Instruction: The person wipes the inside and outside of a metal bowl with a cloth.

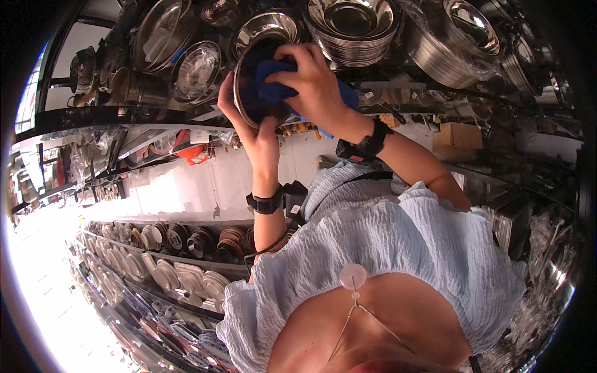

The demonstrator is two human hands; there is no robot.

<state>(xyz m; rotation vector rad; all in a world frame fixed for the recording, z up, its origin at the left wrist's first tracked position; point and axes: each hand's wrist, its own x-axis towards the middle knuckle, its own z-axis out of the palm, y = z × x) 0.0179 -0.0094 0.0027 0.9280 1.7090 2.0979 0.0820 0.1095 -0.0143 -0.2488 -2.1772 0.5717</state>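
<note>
A round metal bowl (246,88) with a bright rim and a dark-looking inside is held tilted up in front of the shelf. My left hand (254,133) grips it by its near and left edge, thumb over the rim and fingers behind. Bunched in my right hand (310,81) is a blue cloth (275,84), pressed against the inside of the bowl. Part of the cloth hangs down behind my right wrist. Directly behind the held bowl stands another shiny metal bowl (275,25), partly covered by it.
Stacked steel basins (352,44) stand right of my hands, with a plastic-wrapped stack (443,51) further right. Left are a wrapped bowl (198,70) and a strainer-like basin (161,32). The shelf edge (154,115) runs below my hands. Racks of dishes (191,277) line the aisle behind me.
</note>
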